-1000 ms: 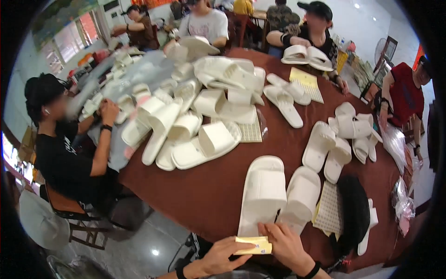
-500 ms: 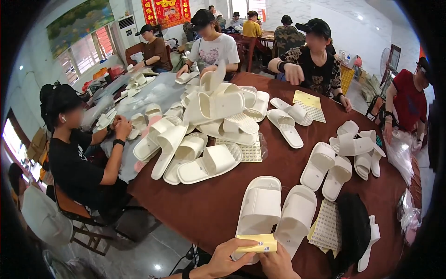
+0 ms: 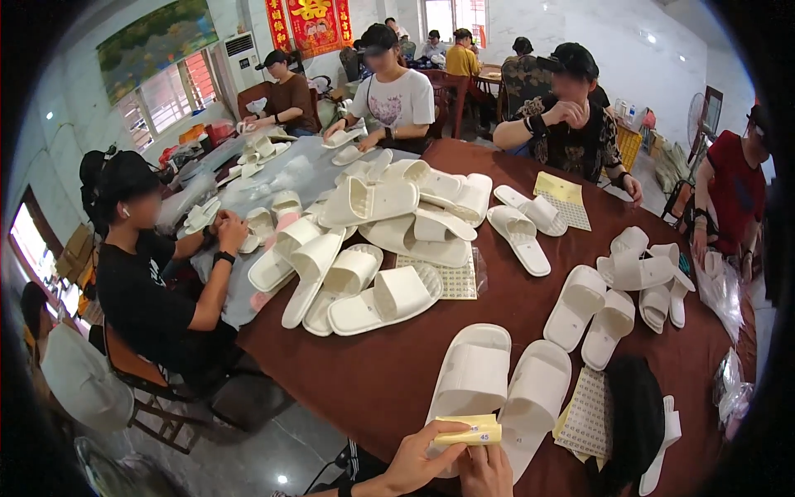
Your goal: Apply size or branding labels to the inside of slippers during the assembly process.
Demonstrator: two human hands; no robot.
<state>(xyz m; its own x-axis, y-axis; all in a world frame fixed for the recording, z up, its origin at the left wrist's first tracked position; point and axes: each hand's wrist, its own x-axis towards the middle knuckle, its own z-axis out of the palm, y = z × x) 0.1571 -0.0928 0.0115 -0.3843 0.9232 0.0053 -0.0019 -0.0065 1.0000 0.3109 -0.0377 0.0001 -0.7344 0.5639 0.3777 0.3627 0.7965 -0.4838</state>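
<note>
At the bottom edge my left hand (image 3: 418, 460) pinches a small yellow-and-white label strip (image 3: 470, 431) between thumb and fingers. My right hand (image 3: 487, 472) sits just under the strip and touches its lower side. Right behind the strip lies a pair of white slippers (image 3: 476, 373) on the dark red tablecloth (image 3: 389, 373), toes pointing away from me. A sheet of small stickers (image 3: 590, 412) lies to the right of the pair.
A large heap of white slippers (image 3: 373, 240) fills the table's middle and left. More pairs (image 3: 596, 311) lie at the right, next to a black cloth item (image 3: 633, 414). Several people sit around the table; one in black (image 3: 149, 290) is close at the left.
The view has tilted up and my hands have slid lower in the picture. The strip stays in my hands, near the slipper pair's heel end.
</note>
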